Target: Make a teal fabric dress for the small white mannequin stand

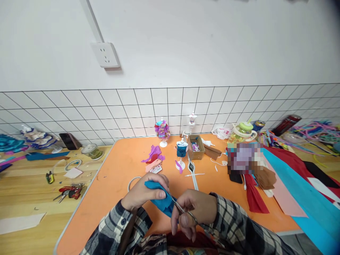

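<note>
My left hand (148,189) pinches a piece of blue fabric (162,202) between thumb and fingers, near the front of the orange table. A pair of scissors (180,208) is in my right hand (196,209), with fingers in its handles. The scissor blades reach the blue fabric and touch or overlap it, but I cannot tell how far they are parted. Just beyond my hands stands a small mannequin (181,150) wrapped in dark blue fabric, with a purple scrap (180,166) on its white base.
Behind stand a dressed doll form (162,131), a bare white form (192,122) and a small box (196,148). Purple scraps (154,154) lie ahead. To the right are red cloth (255,196), long blue fabric (305,180) and a drink jug (242,132). Keys (71,191) lie left.
</note>
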### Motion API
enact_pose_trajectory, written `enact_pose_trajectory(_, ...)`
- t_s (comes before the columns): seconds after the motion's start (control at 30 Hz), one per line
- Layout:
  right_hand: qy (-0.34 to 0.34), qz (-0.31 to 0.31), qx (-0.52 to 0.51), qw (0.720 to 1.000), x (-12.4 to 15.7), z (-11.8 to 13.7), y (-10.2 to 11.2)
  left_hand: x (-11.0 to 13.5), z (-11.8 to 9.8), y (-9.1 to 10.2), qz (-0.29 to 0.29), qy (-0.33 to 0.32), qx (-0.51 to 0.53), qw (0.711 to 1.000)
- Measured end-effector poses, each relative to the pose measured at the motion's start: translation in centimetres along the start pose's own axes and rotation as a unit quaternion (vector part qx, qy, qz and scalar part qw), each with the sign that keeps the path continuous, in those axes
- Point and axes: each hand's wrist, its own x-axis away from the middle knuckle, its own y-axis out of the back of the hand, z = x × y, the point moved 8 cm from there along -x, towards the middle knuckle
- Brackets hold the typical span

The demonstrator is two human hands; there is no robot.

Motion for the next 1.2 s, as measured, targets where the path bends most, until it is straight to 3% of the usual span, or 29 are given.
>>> enact_pose_trajectory(0.17, 0.009, -0.019, 0.009, 1.0, 0.0, 0.1, 0.1, 0.0, 0.2, 0.1, -0.007, -0.001, 0.021, 1.0)
enact_pose_trajectory(0.37, -0.001, 0.035, -0.022, 0.999, -0.2, -0.2, -0.9, 0.0, 0.1, -0.5, 0.023, 0.001, 0.002, 1.0)
enact_pose_trajectory(0.63, 0.007, -0.049, -0.028, 0.998, -0.2, -0.5, 0.2, 0.6, 0.8, 1.2, -0.021, 0.019, 0.014, 1.0)
enact_pose_trajectory(1.2, -0.013, 0.031, -0.025, 0.999, -0.5, -1.6, -1.0, 0.5, 1.2, -0.7, 0.044, 0.022, 0.012, 0.999)
